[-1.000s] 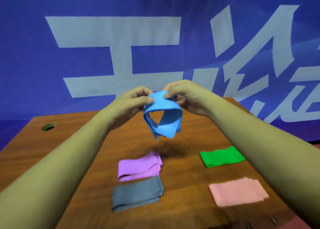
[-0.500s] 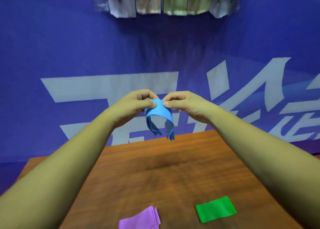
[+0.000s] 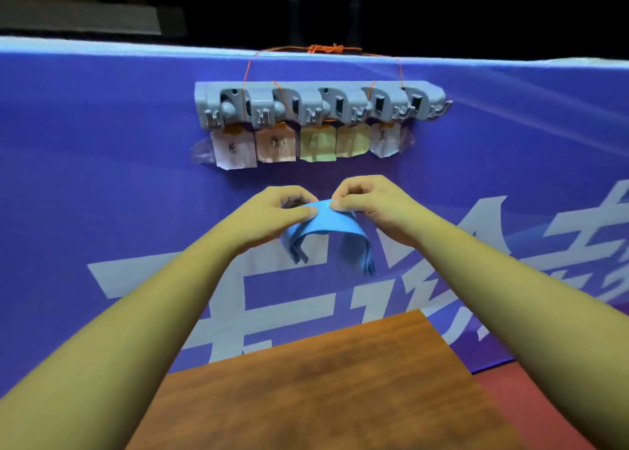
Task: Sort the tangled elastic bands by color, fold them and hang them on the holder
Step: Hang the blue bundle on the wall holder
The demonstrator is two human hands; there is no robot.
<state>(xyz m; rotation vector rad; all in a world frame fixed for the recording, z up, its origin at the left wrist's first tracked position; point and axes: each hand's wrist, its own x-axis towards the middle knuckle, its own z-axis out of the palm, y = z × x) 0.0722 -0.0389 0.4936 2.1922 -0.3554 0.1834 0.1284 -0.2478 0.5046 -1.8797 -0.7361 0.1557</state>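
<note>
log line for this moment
left hand: pinches blue band | right hand: pinches blue band | blue band: folded, below holder

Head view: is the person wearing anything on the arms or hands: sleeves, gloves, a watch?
Nothing worn shows. The left hand and right hand are ungloved; left forearm and right forearm are bare to the frame edge, with no sleeve or watch.

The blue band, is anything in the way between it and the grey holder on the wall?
Nothing visible is. The left hand and right hand pinch the blue band in the air below the holder, with only bare banner between. Paper labels hang just under the holder's hooks.
</note>
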